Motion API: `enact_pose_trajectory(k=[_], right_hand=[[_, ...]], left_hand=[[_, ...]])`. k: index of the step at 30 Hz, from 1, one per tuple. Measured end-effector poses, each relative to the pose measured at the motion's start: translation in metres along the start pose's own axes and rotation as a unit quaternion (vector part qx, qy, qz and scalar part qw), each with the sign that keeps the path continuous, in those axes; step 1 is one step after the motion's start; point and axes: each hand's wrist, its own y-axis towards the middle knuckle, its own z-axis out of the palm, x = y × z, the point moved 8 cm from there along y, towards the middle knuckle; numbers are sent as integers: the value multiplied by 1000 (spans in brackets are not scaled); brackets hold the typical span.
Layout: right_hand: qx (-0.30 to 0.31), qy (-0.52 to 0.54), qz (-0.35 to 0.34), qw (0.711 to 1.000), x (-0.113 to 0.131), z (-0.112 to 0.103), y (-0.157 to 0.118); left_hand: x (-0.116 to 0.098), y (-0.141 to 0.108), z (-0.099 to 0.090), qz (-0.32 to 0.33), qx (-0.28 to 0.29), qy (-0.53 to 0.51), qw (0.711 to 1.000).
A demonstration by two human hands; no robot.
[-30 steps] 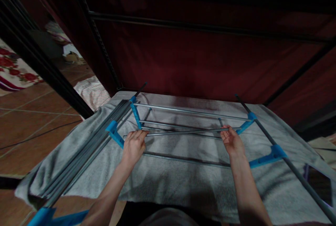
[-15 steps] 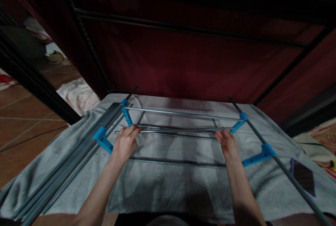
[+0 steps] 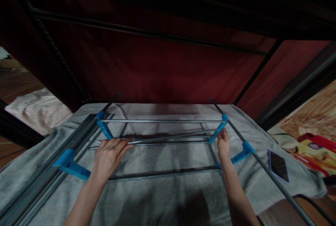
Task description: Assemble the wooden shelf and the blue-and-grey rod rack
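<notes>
My left hand is closed over a thin metal rod, palm down, near the rod's left end. The rod slants up to the right, and its far end meets a blue plastic connector. At that connector my right hand is closed, its fingers partly hidden behind the plastic. The connector joins a frame of grey metal tubes, with a crossbar at the back and another crossbar nearer me. Other blue connectors sit at the frame's corners, one beside my left wrist.
Several loose grey tubes lie along the left. Everything rests on a grey blanket. A phone lies at right, near a red and yellow package. A dark red panel stands behind.
My right hand has moved from the rod to the far right connector, and the rod's right end now touches there. The left hand stays on the rod. The view has turned right.
</notes>
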Motion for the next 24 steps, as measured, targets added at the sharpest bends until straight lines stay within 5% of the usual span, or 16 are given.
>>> enact_pose_trajectory(k=[24], right_hand=[[-5,-6,-12,1000,3,1,0]], left_hand=[[16,22,18,27,63,-24,997]])
